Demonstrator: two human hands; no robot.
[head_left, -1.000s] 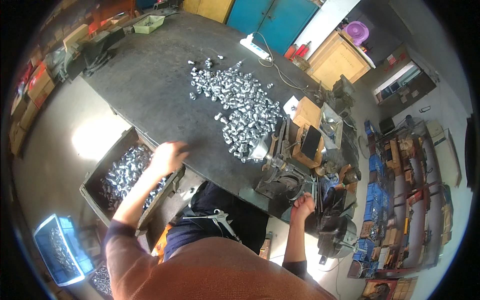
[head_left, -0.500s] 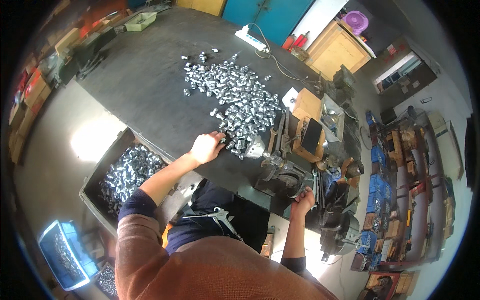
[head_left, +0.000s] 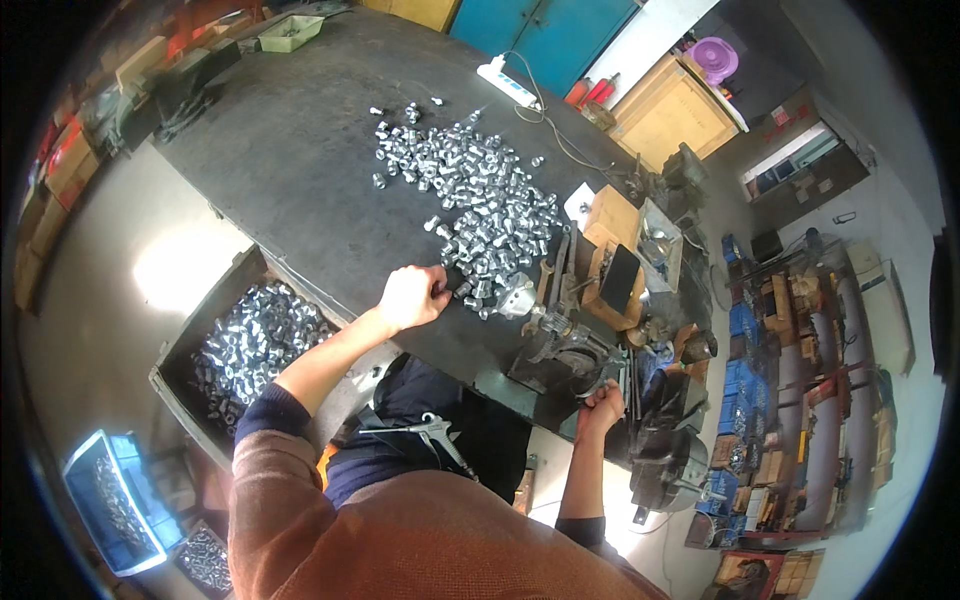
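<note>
My left hand (head_left: 413, 298) rests at the near edge of a pile of shiny metal fittings (head_left: 490, 205) on the dark workbench. Its fingers are curled inward, and whatever they may hold is hidden. On the right, my right hand (head_left: 601, 408) is closed at the round metal rim (head_left: 588, 388) of a small bench machine (head_left: 560, 350). The silvery front end (head_left: 517, 297) of that machine points at the pile. An air blow gun (head_left: 435, 432) lies across my lap, touched by neither hand.
Left of me stands a bin (head_left: 165, 370) of metal fittings, with a blue crate (head_left: 120, 505) beyond it. Wrenches (head_left: 547, 280), a wooden box with a dark phone-like slab (head_left: 620, 278) and a grinder-like motor (head_left: 670, 465) crowd the right side. A white power strip (head_left: 507, 83) lies far off.
The view has shifted slightly. My left hand's fingers look more curled in at the pile's edge. My right hand stays at the machine's round rim.
</note>
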